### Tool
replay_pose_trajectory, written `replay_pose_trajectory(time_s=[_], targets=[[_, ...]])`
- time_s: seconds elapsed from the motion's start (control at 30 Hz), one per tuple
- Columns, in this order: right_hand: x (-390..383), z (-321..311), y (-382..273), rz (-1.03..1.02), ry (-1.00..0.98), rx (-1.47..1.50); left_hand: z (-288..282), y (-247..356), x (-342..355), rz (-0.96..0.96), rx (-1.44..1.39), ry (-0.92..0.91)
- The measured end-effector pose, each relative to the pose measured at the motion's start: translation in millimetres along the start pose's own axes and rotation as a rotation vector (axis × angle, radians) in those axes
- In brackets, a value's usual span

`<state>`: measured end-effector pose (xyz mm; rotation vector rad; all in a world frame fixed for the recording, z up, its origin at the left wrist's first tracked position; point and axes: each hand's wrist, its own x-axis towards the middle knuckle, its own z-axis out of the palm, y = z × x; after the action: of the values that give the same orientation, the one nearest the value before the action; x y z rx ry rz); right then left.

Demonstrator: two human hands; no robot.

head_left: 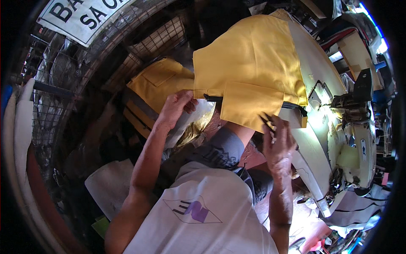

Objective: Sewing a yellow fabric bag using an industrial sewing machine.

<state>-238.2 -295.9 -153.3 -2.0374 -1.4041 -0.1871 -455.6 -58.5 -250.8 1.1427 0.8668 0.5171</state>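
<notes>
**Yellow garment held at both lower corners beside the sewing machine**

The yellow garment [249,59] lies above both hands, spread over the left part of the pale counter [315,63] and hanging off its edge toward the person. A dark zipper [212,98] runs along its lower hem, and a square pocket flap hangs below that hem.

The left hand [175,108] is raised at the garment's lower left corner, fingers curled and pinching the cloth edge near the zipper end, the forearm rising steeply from the lower left. The right hand [277,142] sits under the pocket flap's lower right corner, its fingers bent up and touching the fabric edge; whether it grips the cloth or only presses on it cannot be told. Its forearm comes straight up from the lower edge.

One sewing machine [353,127], cream with a dark head, stands on the counter to the right of the right hand. A second yellow piece [158,82] lies lower down, to the left of the left hand, making two yellow pieces in all.
</notes>
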Motion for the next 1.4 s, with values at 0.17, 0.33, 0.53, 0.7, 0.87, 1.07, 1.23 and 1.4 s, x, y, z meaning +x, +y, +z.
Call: replay_pose_trajectory(time_s=[0.17, 0.33, 0.53, 0.7, 0.87, 1.07, 1.23, 1.4], targets=[[21.3, 34.9, -35.7, -0.224, -0.124, -0.063, -0.4, -4.5, -4.0, 0.03, 0.159, 0.02], [37.6, 65.0, -56.8, -0.333, -0.23, -0.075, 0.7, -12.6, -1.5, 0.128, 0.246, 0.037], [57.8, 100.1, -80.1, -0.404, -0.244, -0.158, 6.4, -3.5, -10.8, 0.353, 0.581, 0.212], [58.4, 123.4, -84.0, -0.467, -0.294, -0.232, 13.3, -1.2, -20.2, 0.531, 0.73, 0.309], [54.9, 136.1, -83.8, -0.469, -0.226, -0.166, 15.7, 0.6, -27.5, 0.586, 0.857, 0.326], [51.4, 141.6, -79.5, -0.488, -0.17, -0.137, 16.9, 5.7, -27.6, 0.651, 0.962, 0.314], [48.0, 147.6, -84.4, -0.397, -0.246, -0.154, 20.5, 15.7, -31.8, 0.665, 0.946, 0.304], [50.6, 138.9, -82.7, -0.45, -0.131, -0.023, 22.8, 20.3, -36.1, 0.627, 0.997, 0.326]])
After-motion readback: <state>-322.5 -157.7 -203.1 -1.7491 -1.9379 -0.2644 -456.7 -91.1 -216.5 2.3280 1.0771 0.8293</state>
